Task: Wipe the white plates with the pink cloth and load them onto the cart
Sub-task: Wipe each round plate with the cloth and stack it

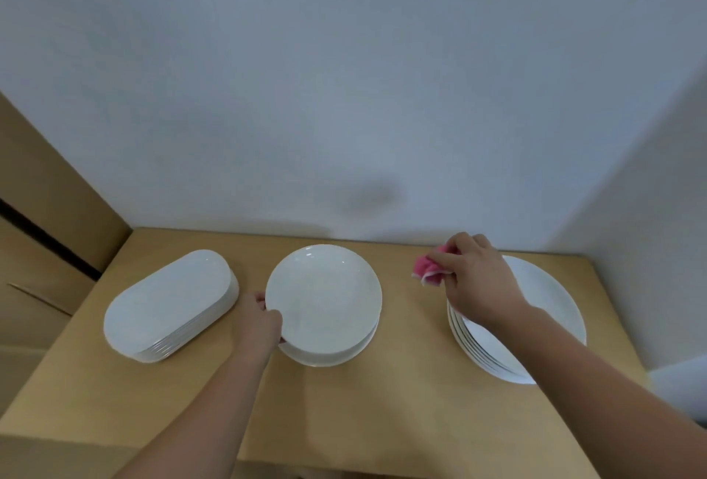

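Observation:
Three stacks of white plates sit on a light wooden table [401, 394]. An oblong stack [168, 302] lies at the left, a round stack [325, 302] in the middle, and a wider round stack [551, 310] at the right. My left hand [260, 321] grips the left rim of the top plate of the middle stack, which is tilted slightly off the pile. My right hand [474, 279] hovers over the left part of the right stack, closed on a crumpled pink cloth [426, 268]. No cart is in view.
A plain white wall rises directly behind the table and another wall closes in at the right. Tan wooden cabinet panels [42, 233] stand at the left edge, touching the table's corner.

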`<action>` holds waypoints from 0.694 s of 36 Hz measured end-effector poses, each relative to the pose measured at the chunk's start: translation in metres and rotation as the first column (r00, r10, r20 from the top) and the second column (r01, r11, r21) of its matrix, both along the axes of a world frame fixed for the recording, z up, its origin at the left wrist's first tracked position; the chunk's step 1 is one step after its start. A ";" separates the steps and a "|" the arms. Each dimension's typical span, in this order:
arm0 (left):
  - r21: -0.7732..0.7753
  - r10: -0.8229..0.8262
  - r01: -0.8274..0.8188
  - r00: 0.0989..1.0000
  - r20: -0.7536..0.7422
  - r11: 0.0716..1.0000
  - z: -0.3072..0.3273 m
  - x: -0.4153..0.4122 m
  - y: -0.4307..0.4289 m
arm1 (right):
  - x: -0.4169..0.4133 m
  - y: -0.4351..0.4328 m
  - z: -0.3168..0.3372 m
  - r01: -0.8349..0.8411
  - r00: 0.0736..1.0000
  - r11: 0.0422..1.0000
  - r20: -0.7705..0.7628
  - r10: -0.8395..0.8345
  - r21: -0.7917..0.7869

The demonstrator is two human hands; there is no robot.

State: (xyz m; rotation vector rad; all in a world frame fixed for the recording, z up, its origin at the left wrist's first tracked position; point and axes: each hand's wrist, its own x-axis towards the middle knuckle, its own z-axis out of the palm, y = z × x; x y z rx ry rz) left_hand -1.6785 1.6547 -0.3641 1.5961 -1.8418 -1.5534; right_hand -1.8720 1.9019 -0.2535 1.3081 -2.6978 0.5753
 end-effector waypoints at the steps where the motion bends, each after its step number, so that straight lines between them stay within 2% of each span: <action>1: -0.011 -0.003 0.003 1.000 0.011 1.000 -0.002 0.001 0.000 | 0.000 0.000 -0.001 0.001 1.000 1.000 0.002 -0.001 0.004; 7: -0.032 -0.020 0.023 0.996 0.083 0.999 -0.013 0.003 -0.002 | 0.000 0.004 -0.007 0.039 0.998 0.999 0.037 -0.040 0.030; 16: -0.241 -0.074 0.130 0.970 0.230 0.962 -0.007 -0.003 -0.001 | -0.006 0.011 -0.011 0.052 0.997 0.998 0.051 -0.054 0.032; 25: -0.311 -0.113 0.223 0.936 0.334 0.924 -0.007 -0.003 -0.001 | -0.007 0.013 -0.009 0.047 0.997 0.999 0.068 -0.048 0.016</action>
